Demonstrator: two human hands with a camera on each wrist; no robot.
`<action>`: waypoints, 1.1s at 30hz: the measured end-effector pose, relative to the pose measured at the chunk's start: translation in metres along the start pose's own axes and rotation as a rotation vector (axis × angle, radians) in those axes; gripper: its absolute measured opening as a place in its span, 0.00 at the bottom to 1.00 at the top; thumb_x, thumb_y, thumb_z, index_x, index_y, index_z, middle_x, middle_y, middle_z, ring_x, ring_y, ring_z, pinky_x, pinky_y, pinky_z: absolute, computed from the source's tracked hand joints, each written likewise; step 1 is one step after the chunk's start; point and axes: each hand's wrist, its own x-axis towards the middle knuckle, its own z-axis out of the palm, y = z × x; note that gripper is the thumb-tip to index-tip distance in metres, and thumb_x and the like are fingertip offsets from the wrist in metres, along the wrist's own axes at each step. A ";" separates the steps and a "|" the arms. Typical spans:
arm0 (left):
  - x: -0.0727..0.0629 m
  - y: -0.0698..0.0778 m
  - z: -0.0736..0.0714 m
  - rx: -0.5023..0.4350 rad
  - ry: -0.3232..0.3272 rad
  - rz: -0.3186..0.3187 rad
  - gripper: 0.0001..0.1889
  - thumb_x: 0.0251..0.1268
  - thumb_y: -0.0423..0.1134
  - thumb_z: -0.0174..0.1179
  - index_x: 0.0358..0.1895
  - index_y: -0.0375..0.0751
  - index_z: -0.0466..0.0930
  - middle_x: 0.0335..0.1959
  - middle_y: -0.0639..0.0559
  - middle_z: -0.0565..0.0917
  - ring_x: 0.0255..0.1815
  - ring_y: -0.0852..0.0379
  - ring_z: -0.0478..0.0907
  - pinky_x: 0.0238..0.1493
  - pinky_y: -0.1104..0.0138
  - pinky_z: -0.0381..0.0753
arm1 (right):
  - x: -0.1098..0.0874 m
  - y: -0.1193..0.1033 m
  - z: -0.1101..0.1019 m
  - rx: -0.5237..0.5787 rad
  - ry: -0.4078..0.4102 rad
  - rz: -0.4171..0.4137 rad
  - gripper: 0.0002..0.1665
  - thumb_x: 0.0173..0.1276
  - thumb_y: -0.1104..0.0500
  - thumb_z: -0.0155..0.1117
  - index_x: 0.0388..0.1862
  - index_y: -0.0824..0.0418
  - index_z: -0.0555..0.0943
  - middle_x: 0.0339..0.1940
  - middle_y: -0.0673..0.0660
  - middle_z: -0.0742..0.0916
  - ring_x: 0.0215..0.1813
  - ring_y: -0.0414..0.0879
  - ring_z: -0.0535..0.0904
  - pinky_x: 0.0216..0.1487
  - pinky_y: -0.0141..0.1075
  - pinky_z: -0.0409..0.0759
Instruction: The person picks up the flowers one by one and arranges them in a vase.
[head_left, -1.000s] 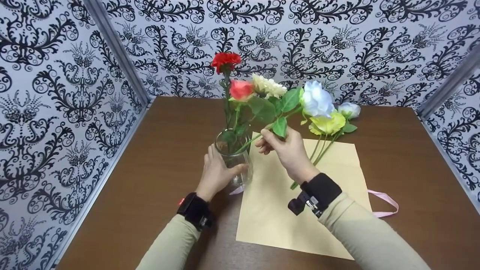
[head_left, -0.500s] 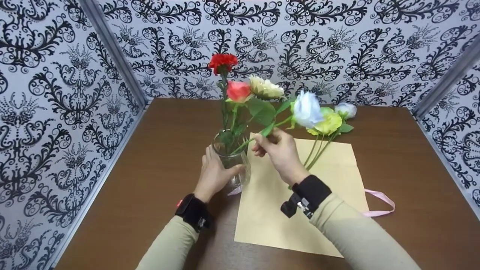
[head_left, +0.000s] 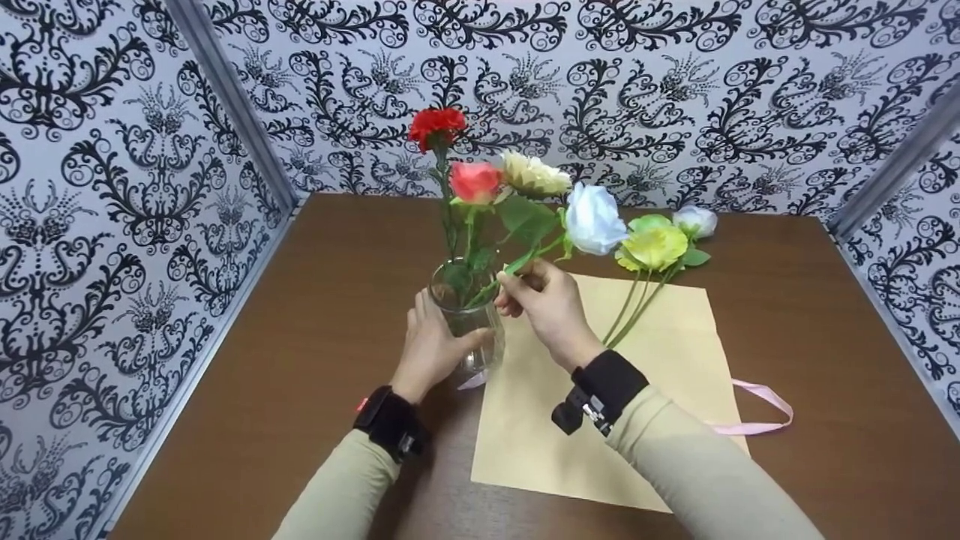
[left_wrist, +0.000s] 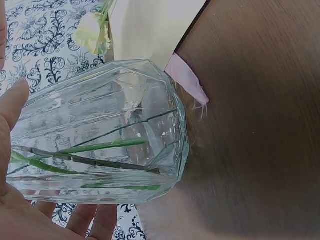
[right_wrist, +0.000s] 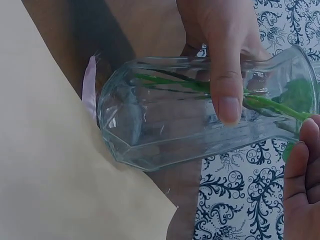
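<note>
Pale blue rose [head_left: 594,219] and right hand [head_left: 551,307] have shifted left and lower since a second ago; that hand pinches the rose's green stem [head_left: 486,291], which slants into the glass vase [head_left: 471,321] near the frame's centre. Red carnation [head_left: 436,129], upper centre, sits slightly further left. Left hand [head_left: 431,345] still grips the vase.

A pale yellow paper sheet [head_left: 540,420] lies beneath the right hand [head_left: 559,315] on a brown wood-grain table [head_left: 300,337]; a pink ribbon [head_left: 776,401] loops out to that hand's right. Beyond it rises a white wall with black scrollwork [head_left: 375,82].
</note>
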 end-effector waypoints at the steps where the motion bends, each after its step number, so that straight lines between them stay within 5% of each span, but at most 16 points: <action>1: 0.000 0.000 0.000 0.001 -0.001 0.001 0.55 0.48 0.57 0.78 0.71 0.31 0.57 0.62 0.38 0.67 0.61 0.35 0.66 0.62 0.47 0.72 | 0.001 0.000 0.000 -0.007 -0.002 -0.002 0.10 0.73 0.55 0.68 0.40 0.61 0.80 0.26 0.58 0.88 0.27 0.48 0.84 0.35 0.36 0.82; 21: -0.001 -0.001 -0.001 -0.038 -0.047 -0.033 0.61 0.48 0.59 0.77 0.77 0.32 0.49 0.67 0.39 0.64 0.65 0.37 0.63 0.65 0.48 0.68 | 0.012 0.004 -0.005 0.014 -0.090 0.088 0.16 0.78 0.51 0.60 0.45 0.65 0.79 0.26 0.59 0.88 0.25 0.47 0.84 0.32 0.36 0.83; 26: -0.001 -0.001 -0.002 -0.036 -0.045 -0.028 0.61 0.49 0.60 0.76 0.77 0.30 0.49 0.68 0.38 0.64 0.65 0.37 0.63 0.66 0.48 0.68 | 0.012 0.009 -0.015 -0.014 -0.069 0.120 0.23 0.81 0.48 0.55 0.46 0.69 0.80 0.29 0.61 0.89 0.27 0.48 0.84 0.33 0.37 0.83; 33: 0.000 -0.001 -0.001 -0.009 -0.043 -0.017 0.59 0.50 0.59 0.76 0.76 0.31 0.51 0.69 0.37 0.62 0.66 0.36 0.62 0.69 0.47 0.66 | 0.012 0.019 -0.040 -0.011 -0.012 0.120 0.19 0.82 0.54 0.53 0.43 0.69 0.80 0.29 0.60 0.89 0.27 0.46 0.85 0.33 0.37 0.84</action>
